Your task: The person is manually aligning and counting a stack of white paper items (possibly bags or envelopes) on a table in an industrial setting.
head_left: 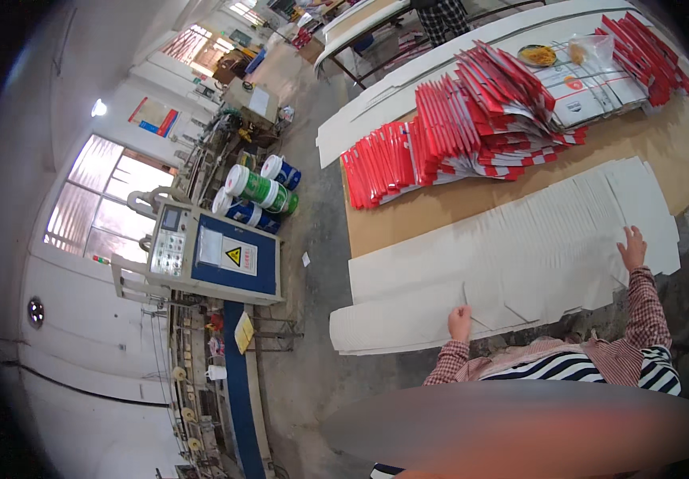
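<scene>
Fanned-out white paper sheets [512, 247] lie overlapping in a long row along the near side of the table. Over their near edge, my left hand [459, 323] is closed, with a thin dark stick [464, 293] poking up out of it. What kind of tool it is, I cannot tell. My right hand [633, 247] rests on the right part of the row with its fingers spread. Short dark lines show on the sheets beside my left hand; whether they are slits or sheet edges is unclear.
Beyond the sheets, red-and-white folded paper bags [448, 128] are piled on the brown tabletop [384, 231]. A wrapped white bundle [592, 92] carries a bowl of yellow food [538, 55]. Across the aisle stand a blue-panelled machine [236, 255] and several paint-style buckets [252, 188]. Another person [442, 20] stands at the far side.
</scene>
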`<state>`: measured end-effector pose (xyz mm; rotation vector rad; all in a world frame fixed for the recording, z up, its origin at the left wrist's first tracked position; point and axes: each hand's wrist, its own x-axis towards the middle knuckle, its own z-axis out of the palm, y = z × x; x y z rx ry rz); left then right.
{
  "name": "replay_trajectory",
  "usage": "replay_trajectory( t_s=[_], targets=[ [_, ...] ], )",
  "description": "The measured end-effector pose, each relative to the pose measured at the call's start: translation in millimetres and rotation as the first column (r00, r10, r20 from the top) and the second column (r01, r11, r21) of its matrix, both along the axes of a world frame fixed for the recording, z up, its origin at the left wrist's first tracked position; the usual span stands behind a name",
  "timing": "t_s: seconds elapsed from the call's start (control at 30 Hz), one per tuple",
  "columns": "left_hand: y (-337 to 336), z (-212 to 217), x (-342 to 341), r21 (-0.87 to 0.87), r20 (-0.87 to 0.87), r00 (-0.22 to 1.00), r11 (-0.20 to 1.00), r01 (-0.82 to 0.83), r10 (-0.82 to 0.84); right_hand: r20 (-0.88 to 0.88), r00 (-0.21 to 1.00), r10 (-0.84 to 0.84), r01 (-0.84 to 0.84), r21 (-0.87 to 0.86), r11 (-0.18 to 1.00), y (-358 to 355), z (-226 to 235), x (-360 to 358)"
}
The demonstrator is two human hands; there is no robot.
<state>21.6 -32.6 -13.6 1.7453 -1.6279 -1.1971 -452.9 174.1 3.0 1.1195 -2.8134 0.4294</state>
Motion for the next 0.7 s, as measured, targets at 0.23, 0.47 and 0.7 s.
replay_trajectory(
  t_s=[0.23, 0.47, 0.7],
  targets=[
    [-21.5, 7.8, 24.1, 0.367, -0.280, 0.943, 0.928, -0.067, 0.180, 0.356, 0.933, 0.046, -0.147, 0.260, 0.954, 8.8, 10.4, -46.0],
    [51.9, -4.6, 3.1, 0.664, -0.692, 0.427, 0.745, 0.061, 0.582, 0.503, 0.829, 0.246, -0.378, 0.179, 0.908, 32.2, -0.5, -73.2],
    [115.7, -1.6, -58.3, 0.422, -0.816, -0.199, 0.795, 0.436, 0.543, 0.516, 0.802, 0.299, -0.392, 0.079, 0.916, 49.2, -28.7, -85.4]
  ],
)
